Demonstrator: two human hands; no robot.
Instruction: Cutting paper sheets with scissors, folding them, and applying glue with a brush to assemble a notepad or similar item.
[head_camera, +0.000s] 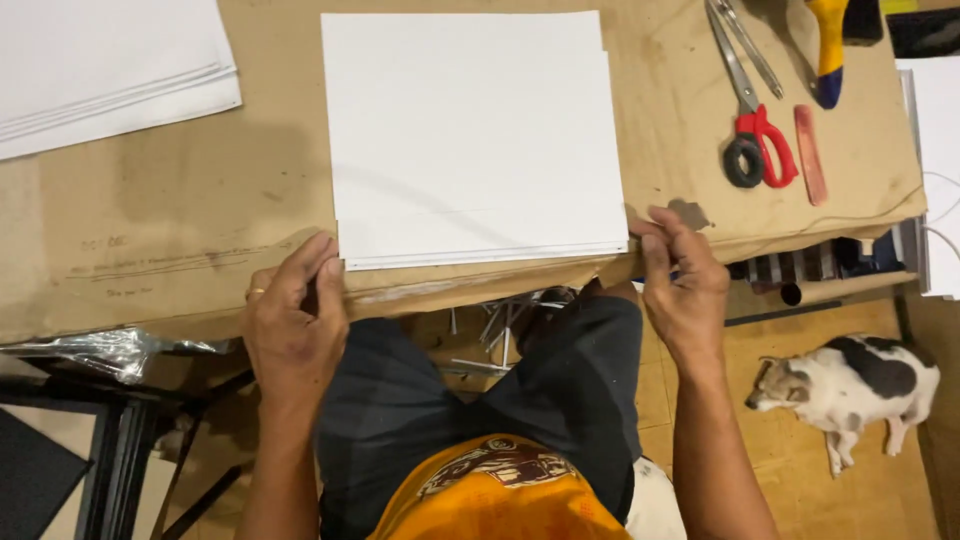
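The stack of white rectangular paper sheets (475, 135) lies on the brown-paper-covered desk (180, 200), between both hands. Left hand (293, 325) and right hand (685, 285) fingers pinch the near corners. Keep pressure equal; align all edges flush.

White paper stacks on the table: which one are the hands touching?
The middle stack, squared against the table's near edge, with the left hand and right hand at its near corners. The other stack lies untouched at far left.

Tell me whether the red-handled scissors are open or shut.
Shut, it seems: the scissors lie flat on the brown paper table cover, blades together, the two handle loops touching.
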